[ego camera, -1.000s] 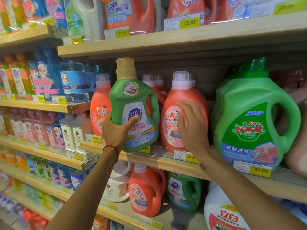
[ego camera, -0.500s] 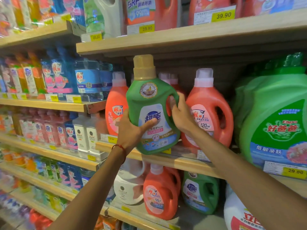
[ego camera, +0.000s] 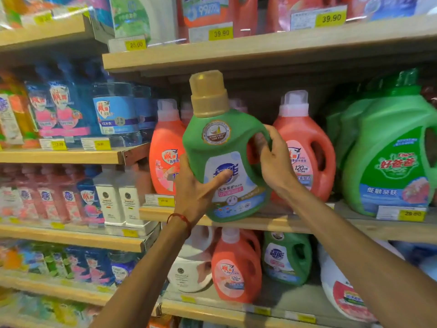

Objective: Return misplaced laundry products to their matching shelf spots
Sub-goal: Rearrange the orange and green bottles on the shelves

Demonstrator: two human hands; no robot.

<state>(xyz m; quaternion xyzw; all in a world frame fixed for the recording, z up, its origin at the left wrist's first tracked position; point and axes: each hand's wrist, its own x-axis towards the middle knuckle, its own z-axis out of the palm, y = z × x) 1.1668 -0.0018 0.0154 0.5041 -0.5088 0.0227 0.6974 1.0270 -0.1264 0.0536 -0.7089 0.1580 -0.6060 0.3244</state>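
Shelf price tag blurred, right grip curled round the handle, partly hidden behind it, left grip clasping the upright green detergent jug, gold cap.

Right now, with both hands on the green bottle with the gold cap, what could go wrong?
The green bottle sits close between the left orange bottle and the right orange bottle; swinging it sideways could knock one over.
Its gold cap appears near the upper shelf; lifting straight up may bump it.
The left hand grips only the smooth side while the right hand hooks the handle; a loose grip might let it slip.
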